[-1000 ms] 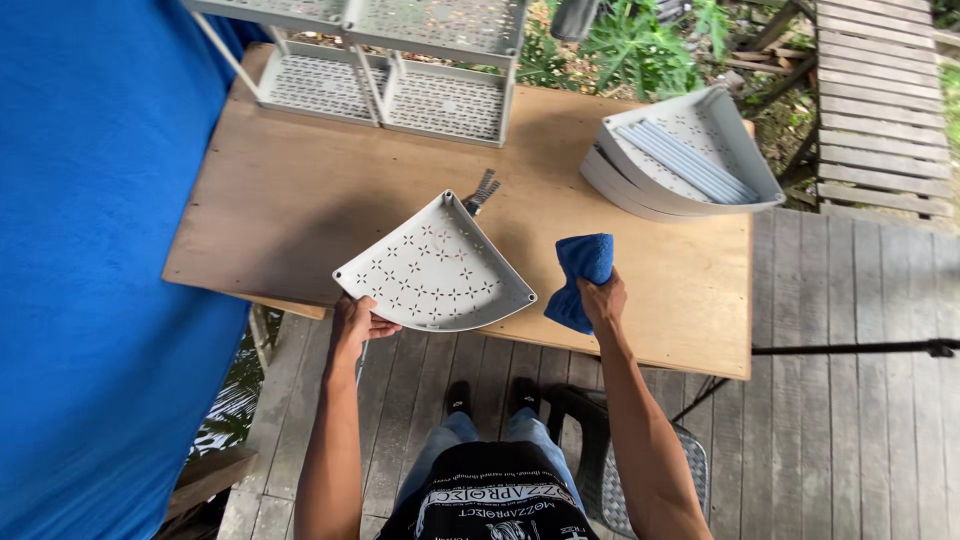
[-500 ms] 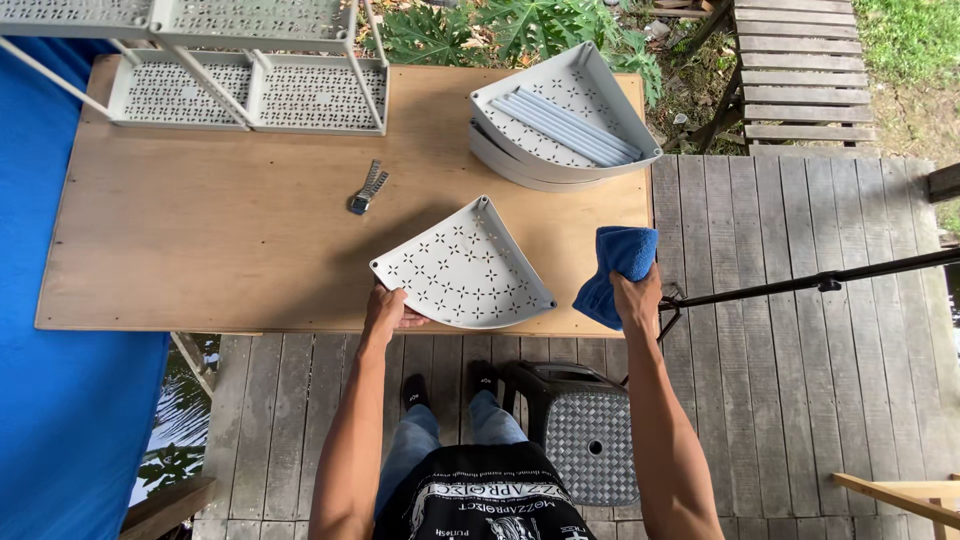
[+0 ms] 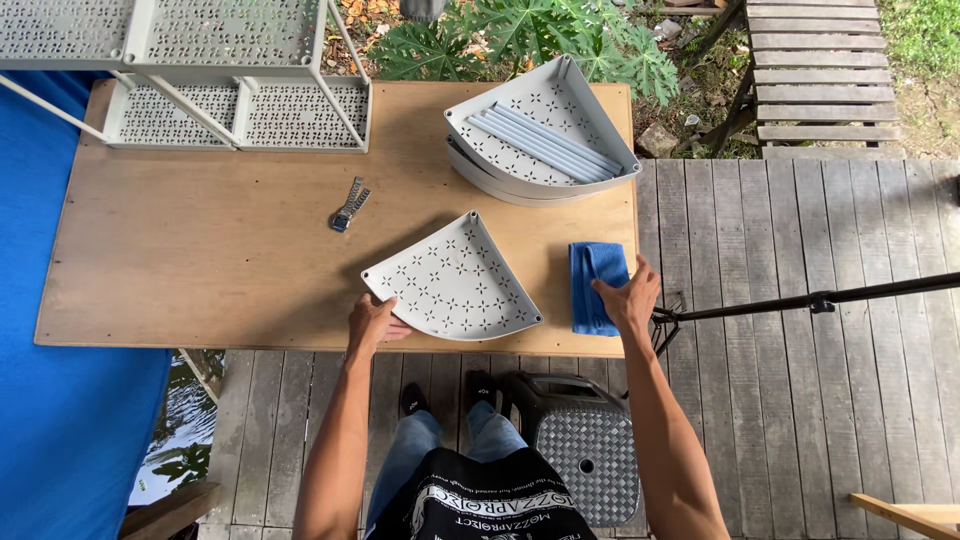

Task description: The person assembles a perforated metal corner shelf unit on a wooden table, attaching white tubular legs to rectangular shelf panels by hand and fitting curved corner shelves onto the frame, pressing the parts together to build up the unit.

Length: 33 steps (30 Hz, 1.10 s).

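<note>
Lying flat across the wooden table (image 3: pixel 200 270), near its front edge: grey perforated corner shelf (image 3: pixel 455 285). Gripping the shelf's near-left corner, fingers clenched on the rim: left hand (image 3: pixel 372 322). Pressing down on a folded blue cloth (image 3: pixel 596 287) just beside the shelf, fingers spread, not clenched: right hand (image 3: pixel 627 298). Lying farther back: wristwatch (image 3: pixel 349 205).

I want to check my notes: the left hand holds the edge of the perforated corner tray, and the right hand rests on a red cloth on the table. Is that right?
Not quite. The cloth under the right hand is blue, not red, as the head view shows. The rest stands: the left hand holds the edge of the perforated corner tray on the table.
</note>
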{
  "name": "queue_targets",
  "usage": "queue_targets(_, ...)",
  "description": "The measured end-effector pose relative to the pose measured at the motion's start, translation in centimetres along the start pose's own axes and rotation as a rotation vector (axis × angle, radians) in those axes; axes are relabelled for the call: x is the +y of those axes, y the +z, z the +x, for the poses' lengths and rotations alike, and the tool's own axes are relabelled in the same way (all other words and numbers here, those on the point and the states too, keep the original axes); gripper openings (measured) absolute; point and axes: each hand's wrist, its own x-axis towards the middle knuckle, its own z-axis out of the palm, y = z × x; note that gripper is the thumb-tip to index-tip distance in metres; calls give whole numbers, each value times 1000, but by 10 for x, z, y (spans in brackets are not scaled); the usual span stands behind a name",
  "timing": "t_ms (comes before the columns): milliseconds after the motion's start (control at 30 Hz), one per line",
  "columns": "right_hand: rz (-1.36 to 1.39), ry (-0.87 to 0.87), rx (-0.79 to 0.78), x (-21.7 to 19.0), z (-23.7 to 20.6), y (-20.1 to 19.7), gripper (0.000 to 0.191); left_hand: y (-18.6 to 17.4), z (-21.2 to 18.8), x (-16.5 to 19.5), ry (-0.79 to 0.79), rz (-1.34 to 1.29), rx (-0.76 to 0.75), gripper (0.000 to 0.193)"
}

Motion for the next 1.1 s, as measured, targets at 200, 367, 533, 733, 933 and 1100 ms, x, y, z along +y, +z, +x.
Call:
queue_targets(200,144,-223,162,-48,55,-14,42,-5,30,50,595,837,648,64)
queue_targets(367,287,-292,-13,-118,104,11,28,25,63,113,584,415,211,31)
queue_targets(533,168,-405,-211,-166,141,59,33,90,89,180,966,346,-9,18)
queue_targets(733,6,-459,-208,-202,180,111,33,129,122,239,1131,360,-103,14)
queue_targets(933,-102,-417,-250,-216,194,125,32,120,149,273,1056,341,-165,13)
queue_targets(1100,-79,-369,-367,-224,202,122,26,112,157,280,1072,320,-157,15)
